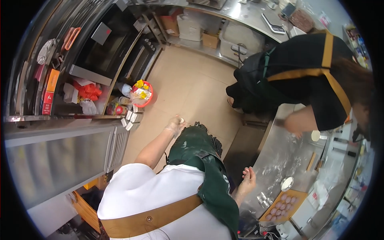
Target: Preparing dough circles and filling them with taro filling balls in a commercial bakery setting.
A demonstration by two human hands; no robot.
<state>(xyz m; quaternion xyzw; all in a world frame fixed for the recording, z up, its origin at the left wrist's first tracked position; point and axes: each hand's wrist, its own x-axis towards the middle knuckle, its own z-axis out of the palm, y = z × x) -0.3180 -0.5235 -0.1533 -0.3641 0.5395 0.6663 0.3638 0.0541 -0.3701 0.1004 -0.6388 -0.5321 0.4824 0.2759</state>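
My left hand [175, 124], in a clear glove, is out over the floor beside my green apron [186, 146], its fingers closed round something small and pale that I cannot make out. My right hand [247, 180] has bare-looking, loosely bent fingers with nothing visible in them, beside the steel counter [270, 164]. On that counter, near this hand, are flour smears, a round dish of white powder [287, 183], small metal cutters [264, 200] and a tray of several pale lilac balls [282, 206].
A co-worker [304, 76] in dark clothes leans over the counter at right, a hand [294, 126] on it. Ovens [100, 48], a red bin of wrappers [145, 95] and a frosted-door cabinet [60, 160] line the left. Shelving [188, 42] with boxes and containers runs across the back.
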